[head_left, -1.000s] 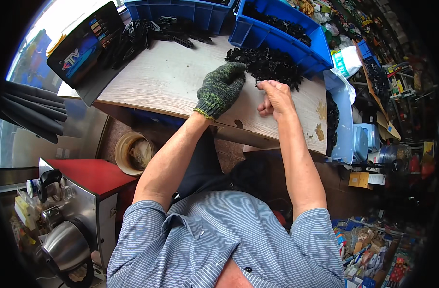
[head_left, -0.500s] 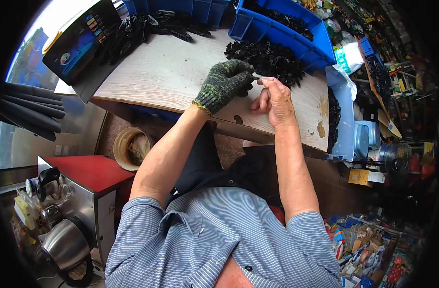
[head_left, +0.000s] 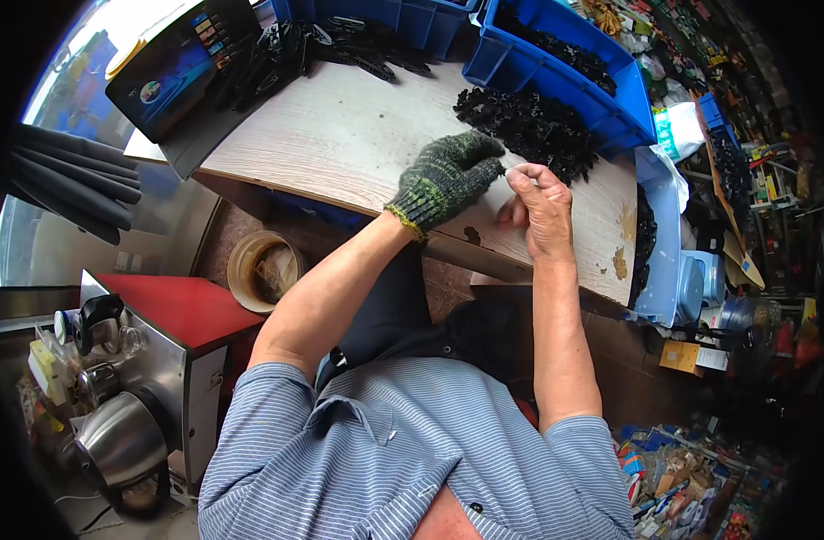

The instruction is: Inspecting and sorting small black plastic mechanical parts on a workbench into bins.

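Observation:
My left hand (head_left: 450,183) wears a dark green and black knit glove. It is held over the front part of the pale wooden table (head_left: 340,117), its fingers closed in a pinch. Close to its fingertips is my bare right hand (head_left: 544,211), thumb and index finger pressed together and the other fingers curled. Whatever is pinched where the fingertips meet is too small to make out. Just beyond both hands lies a heap of small black parts (head_left: 525,130).
Behind the heap stands a blue bin (head_left: 565,67) holding more black parts. Long black pieces (head_left: 349,40) lie at the back left beside a dark box (head_left: 173,85). A light-blue tub (head_left: 664,243) adjoins the table's right end. Below left are a bucket (head_left: 241,270) and a red-topped cabinet (head_left: 173,306).
The whole view has shifted, with the table now farther right in it. Both hands have come slightly nearer to me, their fingertips still close together.

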`<move>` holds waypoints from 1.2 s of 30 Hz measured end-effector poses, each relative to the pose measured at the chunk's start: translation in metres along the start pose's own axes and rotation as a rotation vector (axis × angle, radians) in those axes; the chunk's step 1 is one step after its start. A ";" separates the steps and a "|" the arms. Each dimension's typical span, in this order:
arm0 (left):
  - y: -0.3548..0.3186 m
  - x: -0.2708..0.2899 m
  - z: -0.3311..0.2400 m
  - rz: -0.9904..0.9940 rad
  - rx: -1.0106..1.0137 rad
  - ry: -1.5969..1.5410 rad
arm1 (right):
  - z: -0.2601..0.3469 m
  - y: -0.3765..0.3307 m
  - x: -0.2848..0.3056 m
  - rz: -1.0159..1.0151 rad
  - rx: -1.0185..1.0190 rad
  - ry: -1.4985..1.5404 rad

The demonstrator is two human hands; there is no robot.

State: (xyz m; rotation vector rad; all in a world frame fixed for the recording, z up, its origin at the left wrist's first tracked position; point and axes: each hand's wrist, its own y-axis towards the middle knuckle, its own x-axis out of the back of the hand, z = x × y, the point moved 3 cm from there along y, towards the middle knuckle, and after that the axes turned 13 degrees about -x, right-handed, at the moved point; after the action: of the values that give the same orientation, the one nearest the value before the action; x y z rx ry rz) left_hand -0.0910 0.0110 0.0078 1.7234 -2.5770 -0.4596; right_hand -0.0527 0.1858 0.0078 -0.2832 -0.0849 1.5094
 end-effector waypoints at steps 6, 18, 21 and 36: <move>0.037 0.101 -0.019 -0.296 -0.358 1.254 | 0.000 -0.004 -0.004 -0.034 -0.025 0.063; 0.030 0.117 -0.023 -0.168 -0.412 1.544 | -0.003 -0.005 -0.002 -0.047 0.019 0.080; 0.013 0.118 -0.026 -0.157 -0.533 1.493 | -0.004 -0.004 -0.002 -0.051 0.024 0.086; -0.034 0.039 -0.005 -0.253 -0.358 0.473 | -0.001 -0.008 -0.002 -0.048 0.045 0.172</move>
State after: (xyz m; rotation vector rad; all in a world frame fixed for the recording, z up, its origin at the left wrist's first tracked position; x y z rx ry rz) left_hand -0.0749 -0.0372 -0.0020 1.7681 -1.8424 -0.4211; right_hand -0.0448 0.1832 0.0086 -0.3707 0.0781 1.4317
